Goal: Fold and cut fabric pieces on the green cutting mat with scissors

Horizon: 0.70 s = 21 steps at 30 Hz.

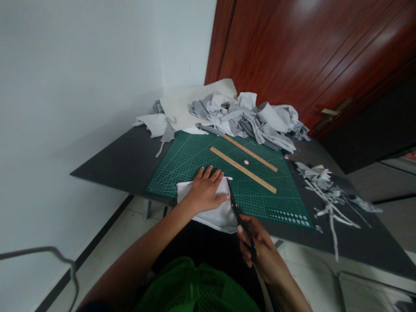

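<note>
A pale grey piece of cloth (217,216) lies at the near edge of the green cutting mat (162,173), its lower part hanging past the table edge. My left hand (206,190) rests flat on the cloth with fingers spread. In my right hand (256,242) is a pair of black-handled scissors (234,207). Their blades point away from me along the cloth's right edge, and the tips reach its far right corner. A small white scrap (229,178) sits by that corner. How far the blades are parted is hard to make out.
Two wooden rulers (243,170) lie on the mat near a small pink piece (246,162). Heaped grey and white fabric (240,117) covers the back of the dark table (113,169). Thin cloth strips (328,199) are piled at right. A wooden door (292,52) stands behind.
</note>
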### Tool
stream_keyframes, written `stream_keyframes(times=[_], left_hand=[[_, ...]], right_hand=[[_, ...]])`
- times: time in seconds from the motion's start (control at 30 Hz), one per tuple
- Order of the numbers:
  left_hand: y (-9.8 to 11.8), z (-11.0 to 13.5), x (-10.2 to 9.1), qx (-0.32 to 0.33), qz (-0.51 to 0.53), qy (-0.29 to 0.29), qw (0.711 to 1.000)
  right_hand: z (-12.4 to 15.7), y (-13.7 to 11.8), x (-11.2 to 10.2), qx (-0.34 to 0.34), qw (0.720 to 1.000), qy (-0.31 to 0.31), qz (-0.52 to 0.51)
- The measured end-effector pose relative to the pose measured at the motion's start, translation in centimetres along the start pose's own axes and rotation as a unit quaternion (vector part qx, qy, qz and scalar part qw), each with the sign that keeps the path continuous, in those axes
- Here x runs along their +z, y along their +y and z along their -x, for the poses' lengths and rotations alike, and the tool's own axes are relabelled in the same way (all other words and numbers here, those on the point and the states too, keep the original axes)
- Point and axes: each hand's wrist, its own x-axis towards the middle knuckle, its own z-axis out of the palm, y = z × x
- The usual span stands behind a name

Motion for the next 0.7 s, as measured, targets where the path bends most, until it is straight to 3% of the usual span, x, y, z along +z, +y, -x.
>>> stream_keyframes(times=[0.4, 0.7], left_hand=[[0.0, 0.2, 0.0, 0.0, -0.005, 0.005, 1.0], [-0.1, 0.1, 0.3, -0.001, 0.003, 0.002, 1.0]], right_hand=[[-0.5, -0.3, -0.5, 0.028, 0.999, 0.004, -0.019], [-1.6, -0.7, -0.7, 0.009, 1.0, -0.006, 0.004]])
